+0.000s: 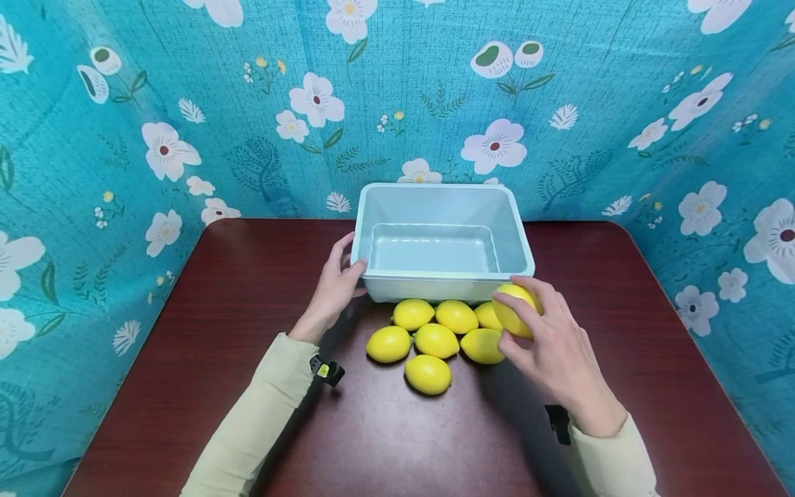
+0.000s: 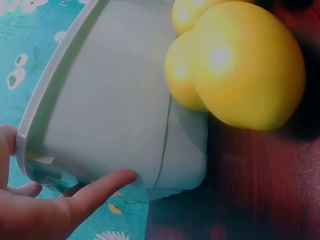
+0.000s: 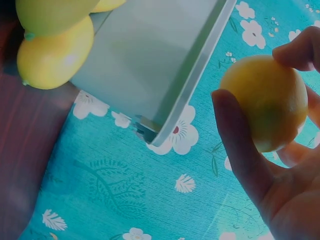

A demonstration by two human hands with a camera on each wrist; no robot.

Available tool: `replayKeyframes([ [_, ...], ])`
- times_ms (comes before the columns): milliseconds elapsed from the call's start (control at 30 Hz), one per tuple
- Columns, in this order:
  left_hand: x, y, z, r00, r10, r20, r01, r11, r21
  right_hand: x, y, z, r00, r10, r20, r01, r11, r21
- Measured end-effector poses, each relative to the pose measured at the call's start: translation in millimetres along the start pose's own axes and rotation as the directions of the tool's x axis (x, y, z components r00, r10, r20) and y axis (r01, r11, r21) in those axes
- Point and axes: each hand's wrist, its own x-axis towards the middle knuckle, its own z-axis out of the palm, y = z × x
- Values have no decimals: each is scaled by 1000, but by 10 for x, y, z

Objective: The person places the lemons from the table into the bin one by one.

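Note:
A pale blue-grey plastic bin [image 1: 435, 276] stands at the back of the table, with nothing inside it. My left hand [image 1: 336, 286] grips the bin's left front corner, thumb over the rim and fingers along the outer side. In the left wrist view, a finger of that hand [image 2: 55, 207] lies against the bin's wall [image 2: 110, 100]. My right hand [image 1: 555, 345] holds a lemon [image 1: 515, 310] between thumb and fingers, raised by the bin's front right corner. The right wrist view shows this lemon [image 3: 265, 102] clear of the bin. Several more lemons [image 1: 437, 340] lie clustered before the bin.
The dark red-brown wooden table [image 1: 248, 290] bears the bin and lemons. Behind and beside it hangs a turquoise flowered cloth [image 1: 404, 103], close to the bin's back. One lemon [image 1: 428, 375] lies nearest the table's front; another [image 1: 488, 315] is partly hidden by the held one.

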Motion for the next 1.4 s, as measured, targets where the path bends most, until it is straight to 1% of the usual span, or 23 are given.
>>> replayKeyframes([
  [133, -2, 8, 7, 1000, -1, 0, 1, 1000, 3, 46, 8, -21, 1000, -16, -10, 16, 1000, -3],
  [467, -2, -20, 6, 1000, -15, -6, 15, 1000, 8, 157, 9, -43, 1000, -22, -13, 22, 1000, -9],
  [1033, -5, 2, -1, 1000, -2, -2, 2, 1000, 12, 315, -35, -96, 1000, -11, 4, 11, 1000, -17],
  [1200, -11, 0, 0, 1000, -7, -5, 7, 1000, 23, 362, -31, -100, 1000, -20, 20, 20, 1000, -11],
  [1400, -18, 2, 9, 1000, -9, -8, 9, 999, 35, 406, 10, -81, 999, -36, 15, 36, 999, -7],
])
